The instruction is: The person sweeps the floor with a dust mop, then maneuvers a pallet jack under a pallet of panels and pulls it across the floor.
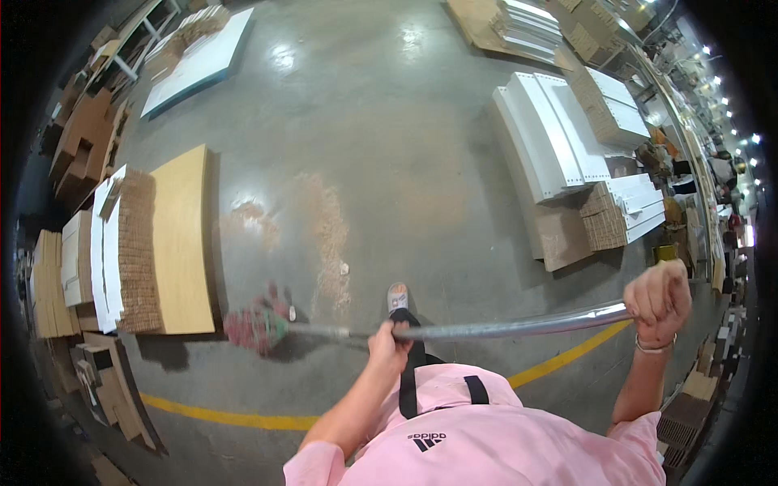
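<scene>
- Nearest the camera, the person's pink shirt (486, 441) fills the lower edge, with both bare forearms reaching up from it.
- The left hand (389, 344) is wrapped tight around the middle of a long metal broom handle (519, 326); the right hand (658, 300) is clenched over the handle's upper end, a thin bracelet at the wrist.
- The handle runs almost level across the view, from the right hand down to the left, and ends in the broom head (258, 322), near left on the concrete floor (389, 146).
- The broom head shows as a blurred bunch of red and green bristles, touching the floor just beside the corner of a tan board (182, 243) stacked with honeycomb cardboard.
- The work in hand looks like sweeping, mid-stroke, judging by the blur of the bristles.
- A pale band of sawdust (328, 243) lies on the floor just beyond the broom head, with a fainter patch to its left; one foot in a light shoe (397, 296) stands near its lower end.
- A sensible next stroke would call for carrying the bristles far enough to get behind the dust, keeping clear of the board stack.
- A yellow floor line (227, 416) crosses near the person.
- Farther right lie white panels (551, 134) and more cardboard; far left, another white panel (198, 61).
</scene>
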`<state>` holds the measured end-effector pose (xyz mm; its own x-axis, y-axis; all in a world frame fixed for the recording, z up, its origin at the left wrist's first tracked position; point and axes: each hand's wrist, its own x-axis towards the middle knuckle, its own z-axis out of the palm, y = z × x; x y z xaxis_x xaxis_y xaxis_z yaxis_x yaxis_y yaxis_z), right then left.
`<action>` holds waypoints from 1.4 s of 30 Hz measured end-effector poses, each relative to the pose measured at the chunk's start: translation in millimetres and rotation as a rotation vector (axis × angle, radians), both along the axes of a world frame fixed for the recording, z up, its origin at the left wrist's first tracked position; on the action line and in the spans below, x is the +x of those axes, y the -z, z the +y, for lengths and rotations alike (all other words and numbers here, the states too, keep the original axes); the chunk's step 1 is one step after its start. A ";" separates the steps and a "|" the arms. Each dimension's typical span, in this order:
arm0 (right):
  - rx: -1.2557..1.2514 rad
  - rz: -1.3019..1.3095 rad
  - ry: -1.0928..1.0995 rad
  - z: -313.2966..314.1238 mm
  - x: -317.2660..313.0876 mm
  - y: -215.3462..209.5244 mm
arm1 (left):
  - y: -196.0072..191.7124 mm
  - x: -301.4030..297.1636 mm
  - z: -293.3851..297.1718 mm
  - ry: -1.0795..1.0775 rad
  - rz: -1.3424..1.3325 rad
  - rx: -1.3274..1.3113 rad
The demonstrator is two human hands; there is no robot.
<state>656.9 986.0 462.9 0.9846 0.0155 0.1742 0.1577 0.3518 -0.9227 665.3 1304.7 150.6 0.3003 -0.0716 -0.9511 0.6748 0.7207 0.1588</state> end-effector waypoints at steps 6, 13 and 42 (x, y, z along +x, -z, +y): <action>-0.018 0.216 0.068 -24.5 81.8 40.4 | 63.5 9.3 -46.6 0.049 0.300 -0.003; -0.166 0.104 0.085 -127.4 142.0 21.4 | 63.2 133.4 -187.7 0.102 0.172 -0.111; -0.043 -0.064 0.099 -371.0 310.2 36.4 | 24.9 397.4 -354.3 0.060 -0.309 0.033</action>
<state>967.1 615.0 426.4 0.9686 -0.0727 0.2378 0.2487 0.2922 -0.9234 1062.7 950.4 125.7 0.5713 -0.0685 -0.8179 0.6322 0.6723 0.3853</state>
